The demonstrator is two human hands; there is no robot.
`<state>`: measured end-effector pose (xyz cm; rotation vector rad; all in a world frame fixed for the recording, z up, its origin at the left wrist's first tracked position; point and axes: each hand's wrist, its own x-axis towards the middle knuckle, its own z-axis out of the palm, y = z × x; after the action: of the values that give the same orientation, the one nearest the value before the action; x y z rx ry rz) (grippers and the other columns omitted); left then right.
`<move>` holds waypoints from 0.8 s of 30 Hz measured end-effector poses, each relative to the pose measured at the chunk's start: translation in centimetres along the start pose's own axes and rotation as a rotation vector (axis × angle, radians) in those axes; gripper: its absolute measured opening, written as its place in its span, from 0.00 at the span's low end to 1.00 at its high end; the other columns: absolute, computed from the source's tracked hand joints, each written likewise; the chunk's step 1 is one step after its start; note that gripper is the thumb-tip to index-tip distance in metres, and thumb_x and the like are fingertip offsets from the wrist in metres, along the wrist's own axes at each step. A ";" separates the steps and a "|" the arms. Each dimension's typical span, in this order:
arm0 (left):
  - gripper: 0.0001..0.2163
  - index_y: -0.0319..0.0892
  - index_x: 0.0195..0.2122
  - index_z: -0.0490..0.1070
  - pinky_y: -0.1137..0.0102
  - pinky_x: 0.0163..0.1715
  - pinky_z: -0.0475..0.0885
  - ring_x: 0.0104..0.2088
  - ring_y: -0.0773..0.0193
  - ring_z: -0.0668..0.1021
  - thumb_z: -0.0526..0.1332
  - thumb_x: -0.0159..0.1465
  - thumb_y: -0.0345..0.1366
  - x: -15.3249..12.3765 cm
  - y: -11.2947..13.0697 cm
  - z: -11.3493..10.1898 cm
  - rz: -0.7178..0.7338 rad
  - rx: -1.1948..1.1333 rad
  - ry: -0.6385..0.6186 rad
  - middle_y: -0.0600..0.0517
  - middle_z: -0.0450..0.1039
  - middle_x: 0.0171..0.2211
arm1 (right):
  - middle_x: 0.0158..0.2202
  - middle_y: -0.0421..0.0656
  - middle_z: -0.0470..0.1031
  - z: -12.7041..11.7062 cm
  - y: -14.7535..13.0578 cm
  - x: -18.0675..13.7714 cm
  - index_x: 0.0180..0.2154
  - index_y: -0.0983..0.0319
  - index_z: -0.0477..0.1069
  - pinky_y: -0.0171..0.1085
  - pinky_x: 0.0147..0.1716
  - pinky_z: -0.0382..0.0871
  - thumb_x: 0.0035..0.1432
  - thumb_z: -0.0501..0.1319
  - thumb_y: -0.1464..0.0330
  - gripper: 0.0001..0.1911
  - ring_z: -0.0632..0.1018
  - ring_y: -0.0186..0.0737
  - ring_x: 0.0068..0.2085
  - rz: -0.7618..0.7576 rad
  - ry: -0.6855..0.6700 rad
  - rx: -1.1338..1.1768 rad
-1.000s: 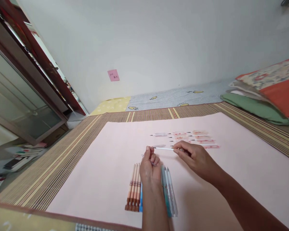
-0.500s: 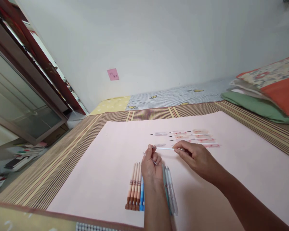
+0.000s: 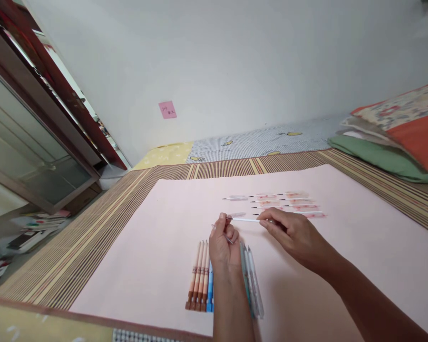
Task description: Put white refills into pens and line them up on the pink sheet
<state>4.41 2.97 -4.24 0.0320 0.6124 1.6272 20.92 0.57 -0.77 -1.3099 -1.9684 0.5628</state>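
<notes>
A white pen refill (image 3: 245,220) with a dark tip stretches level between my two hands. My right hand (image 3: 288,232) pinches its right end between thumb and fingers. At the dark tip, the thumb and forefinger of my left hand (image 3: 225,240) are closed. A thin, pale, see-through piece (image 3: 229,240), perhaps a pen part, also pokes out from the curled left fingers. Beyond my hands, several refills (image 3: 267,207) lie in rows with pink and peach pieces beside them. Several brown-and-peach pens (image 3: 199,280) and a blue pen (image 3: 210,287) lie left of my left forearm.
Grey and teal pens (image 3: 251,280) lie right of my left forearm. Under everything is a pink sheet (image 3: 128,266) on a striped mat (image 3: 57,270). Folded cushions and cloth (image 3: 388,152) are piled at the right. A pink note (image 3: 167,109) is on the wall.
My right hand has shifted very slightly right, and the refill with it. The left hand looks almost unmoved.
</notes>
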 end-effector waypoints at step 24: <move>0.10 0.34 0.26 0.71 0.80 0.13 0.49 0.14 0.81 0.59 0.72 0.51 0.30 -0.2 -0.4 0.1 0.066 0.121 -0.031 0.54 0.71 0.23 | 0.25 0.36 0.71 0.4 0.0 -0.1 0.36 0.56 0.67 0.35 0.28 0.60 0.67 0.51 0.60 0.11 0.71 0.37 0.27 0.043 -0.034 -0.039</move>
<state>4.89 2.82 -4.26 0.1680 0.6914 1.6486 20.71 0.49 -1.08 -1.3782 -1.9920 0.5742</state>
